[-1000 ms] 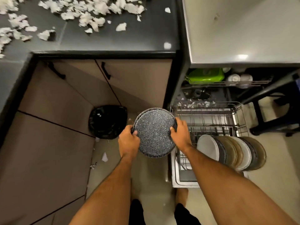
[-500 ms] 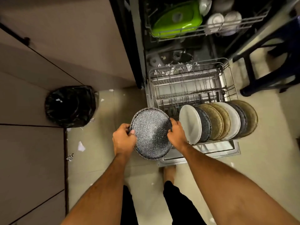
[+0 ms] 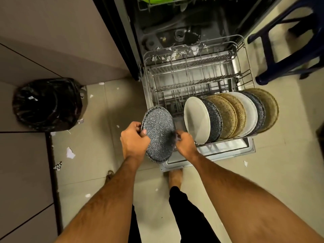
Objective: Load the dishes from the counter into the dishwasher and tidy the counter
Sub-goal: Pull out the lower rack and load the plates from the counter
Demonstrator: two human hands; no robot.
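Both hands carry the speckled grey plate [image 3: 158, 134], which I hold tilted on edge over the front left corner of the lower rack [image 3: 196, 72]. Left hand [image 3: 134, 139]: fingers curl round the plate's left rim, thumb on its face. Right hand [image 3: 185, 143]: fingers curl at the plate's right rim; this contact is motion-blurred, so I take it for a grip but cannot confirm the finger placement.

Whether the plate touches the rack wires, I cannot tell. It sits just left of the plate row [image 3: 233, 114], seven plates standing on edge across the rack's front: white, speckled grey, two tan, white, speckled grey, tan.

The rack is pulled out over the open dishwasher door [image 3: 226, 149]. Left of it, on the floor, stands a black-lined bin [image 3: 47, 104], with paper scraps [image 3: 70, 153] scattered nearby. A dark blue stool [image 3: 287, 50] stands right of the dishwasher.
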